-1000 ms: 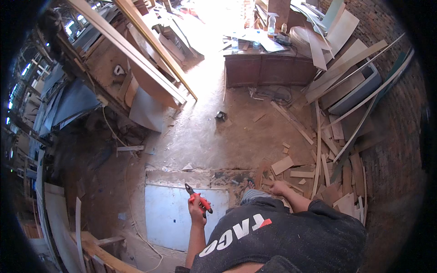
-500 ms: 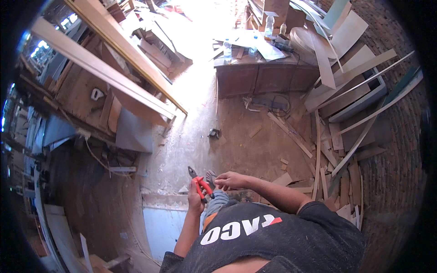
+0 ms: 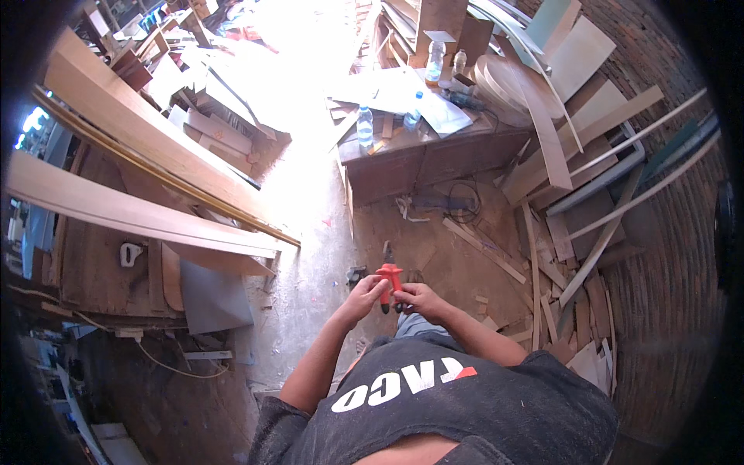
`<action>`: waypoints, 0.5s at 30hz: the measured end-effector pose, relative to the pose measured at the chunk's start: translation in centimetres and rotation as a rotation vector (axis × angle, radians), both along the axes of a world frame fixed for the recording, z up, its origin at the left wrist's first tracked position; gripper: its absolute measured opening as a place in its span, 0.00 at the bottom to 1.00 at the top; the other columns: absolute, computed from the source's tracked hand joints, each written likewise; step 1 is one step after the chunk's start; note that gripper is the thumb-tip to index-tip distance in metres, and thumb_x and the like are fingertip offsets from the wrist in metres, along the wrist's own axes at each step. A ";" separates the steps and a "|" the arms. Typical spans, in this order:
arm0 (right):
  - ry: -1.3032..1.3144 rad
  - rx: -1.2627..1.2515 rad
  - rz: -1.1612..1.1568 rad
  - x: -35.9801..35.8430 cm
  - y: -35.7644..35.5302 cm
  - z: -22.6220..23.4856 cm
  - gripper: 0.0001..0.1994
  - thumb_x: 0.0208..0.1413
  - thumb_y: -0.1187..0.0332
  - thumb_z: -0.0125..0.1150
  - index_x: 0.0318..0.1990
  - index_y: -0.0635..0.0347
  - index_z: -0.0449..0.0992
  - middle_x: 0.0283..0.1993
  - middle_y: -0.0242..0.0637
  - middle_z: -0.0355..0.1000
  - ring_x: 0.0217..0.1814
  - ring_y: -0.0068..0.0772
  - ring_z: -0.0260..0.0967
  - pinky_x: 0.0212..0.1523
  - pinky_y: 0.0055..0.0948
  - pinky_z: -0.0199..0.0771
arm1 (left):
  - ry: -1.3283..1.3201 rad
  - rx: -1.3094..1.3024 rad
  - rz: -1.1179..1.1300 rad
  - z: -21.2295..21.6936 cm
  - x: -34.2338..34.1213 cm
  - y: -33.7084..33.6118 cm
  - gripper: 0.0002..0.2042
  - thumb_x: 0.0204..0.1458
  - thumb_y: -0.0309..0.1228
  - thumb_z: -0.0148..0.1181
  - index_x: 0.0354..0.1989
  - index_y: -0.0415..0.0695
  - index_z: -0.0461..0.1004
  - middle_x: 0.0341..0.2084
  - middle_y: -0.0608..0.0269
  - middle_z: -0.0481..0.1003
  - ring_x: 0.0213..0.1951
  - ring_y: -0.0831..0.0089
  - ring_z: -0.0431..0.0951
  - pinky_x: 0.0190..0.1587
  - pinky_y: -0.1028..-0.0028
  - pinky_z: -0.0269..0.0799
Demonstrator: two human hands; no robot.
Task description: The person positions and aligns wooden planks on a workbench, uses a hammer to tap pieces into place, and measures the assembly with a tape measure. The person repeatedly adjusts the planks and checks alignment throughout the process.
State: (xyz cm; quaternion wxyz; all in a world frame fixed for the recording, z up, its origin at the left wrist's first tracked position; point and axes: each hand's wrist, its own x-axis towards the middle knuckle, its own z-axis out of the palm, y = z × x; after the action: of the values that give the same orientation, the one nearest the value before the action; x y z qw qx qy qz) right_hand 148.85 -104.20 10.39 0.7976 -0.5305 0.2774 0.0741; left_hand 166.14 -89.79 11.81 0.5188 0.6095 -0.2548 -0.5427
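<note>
Both hands meet in front of the person's chest, over the dusty floor [image 3: 310, 271] of a cluttered wood workshop. The left hand [image 3: 363, 296] has its grip closed around one red handle of a pair of pliers [image 3: 388, 280]; the right hand [image 3: 417, 301] grasps the other handle from the opposite side. The pliers stand roughly upright, dark nose pointing away from the body.

Progress, judged from this view: the tool is in hand and held by both hands, but its nose touches nothing that can be made out, and no wire, nail or workpiece is seen between the tips. The work with the pliers appears not yet begun. Whether the nose is spread or closed cannot be told at this size.

Containers: on the brown desk [image 3: 434, 155] beyond stand several clear plastic bottles. One [image 3: 365, 125] is near the left front edge, a second [image 3: 414, 115] is tilted just beside it, a third [image 3: 435, 62] and a smaller one [image 3: 460, 62] further back. Their fill levels are not legible. Sheets of paper [image 3: 403, 89] lie among them. Boards and offcuts [image 3: 542, 256] litter the floor to the right.
</note>
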 end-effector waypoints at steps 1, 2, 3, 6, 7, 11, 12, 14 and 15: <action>0.010 -0.035 -0.011 1.2 -2.4 -1.1 0.13 0.70 0.58 0.59 0.52 0.56 0.79 0.39 0.26 0.78 0.34 0.15 0.69 0.36 0.20 0.70 | -0.056 0.016 0.014 -0.8 1.4 -1.4 0.24 0.69 0.43 0.56 0.62 0.34 0.70 0.52 0.56 0.76 0.54 0.70 0.75 0.59 0.70 0.70; 0.014 -0.031 -0.046 2.4 -5.2 -3.4 0.13 0.70 0.59 0.59 0.53 0.56 0.78 0.39 0.26 0.78 0.34 0.15 0.69 0.35 0.20 0.70 | -0.113 0.032 0.032 -1.9 2.6 -2.6 0.24 0.69 0.43 0.56 0.62 0.33 0.70 0.53 0.55 0.77 0.54 0.70 0.76 0.59 0.69 0.70; 0.019 -0.023 -0.079 3.7 -8.0 -5.3 0.13 0.71 0.60 0.58 0.53 0.56 0.78 0.39 0.26 0.78 0.34 0.15 0.69 0.34 0.20 0.70 | -0.167 0.053 0.051 -2.8 3.7 -3.7 0.25 0.68 0.43 0.57 0.62 0.32 0.69 0.53 0.54 0.77 0.54 0.69 0.76 0.59 0.69 0.71; 0.080 -0.034 -0.147 9.1 -17.2 -7.8 0.11 0.70 0.61 0.58 0.52 0.55 0.79 0.37 0.26 0.79 0.28 0.14 0.65 0.28 0.20 0.64 | -0.187 0.189 0.197 -6.2 7.4 -3.8 0.25 0.67 0.44 0.59 0.59 0.32 0.73 0.51 0.50 0.78 0.55 0.67 0.77 0.59 0.68 0.71; 0.065 -0.180 -0.119 11.0 -20.7 -10.2 0.11 0.70 0.60 0.59 0.50 0.55 0.80 0.34 0.27 0.79 0.25 0.14 0.65 0.25 0.21 0.65 | -0.165 0.293 0.320 -7.7 8.5 -3.0 0.24 0.66 0.43 0.60 0.58 0.33 0.74 0.50 0.51 0.79 0.54 0.67 0.77 0.59 0.68 0.71; 0.253 -0.561 -0.011 19.2 -33.3 -17.1 0.11 0.66 0.61 0.60 0.40 0.60 0.82 0.28 0.32 0.76 0.25 0.23 0.71 0.26 0.29 0.71 | -0.158 0.790 0.657 -17.5 8.3 7.0 0.24 0.61 0.44 0.64 0.55 0.35 0.76 0.46 0.52 0.80 0.49 0.65 0.79 0.53 0.65 0.73; 0.343 -0.618 0.016 20.8 -36.5 -18.7 0.12 0.65 0.62 0.61 0.38 0.62 0.81 0.28 0.33 0.76 0.25 0.25 0.72 0.28 0.32 0.72 | -0.184 0.950 0.644 -17.8 7.8 8.3 0.23 0.59 0.44 0.65 0.53 0.36 0.77 0.44 0.52 0.81 0.46 0.64 0.79 0.50 0.64 0.74; 0.487 -0.637 0.059 25.3 -40.6 -19.2 0.15 0.61 0.57 0.64 0.39 0.61 0.84 0.35 0.45 0.81 0.39 0.42 0.80 0.44 0.42 0.77 | -0.141 1.128 0.408 -14.4 6.2 9.5 0.22 0.59 0.45 0.66 0.50 0.36 0.79 0.38 0.55 0.81 0.39 0.65 0.79 0.44 0.65 0.75; 0.510 -0.724 0.121 28.1 -42.5 -18.9 0.15 0.61 0.57 0.64 0.41 0.61 0.84 0.37 0.48 0.82 0.44 0.46 0.81 0.47 0.43 0.77 | -0.026 1.183 0.475 -13.5 5.4 9.5 0.22 0.59 0.45 0.66 0.49 0.37 0.79 0.37 0.57 0.80 0.37 0.66 0.79 0.42 0.66 0.75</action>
State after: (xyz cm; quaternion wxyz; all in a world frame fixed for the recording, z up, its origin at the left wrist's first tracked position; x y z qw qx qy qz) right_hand 176.98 -146.68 -8.49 0.4608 -0.7554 0.4418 0.1475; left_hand 171.56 -80.25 -1.67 0.1975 0.8393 0.2237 -0.4545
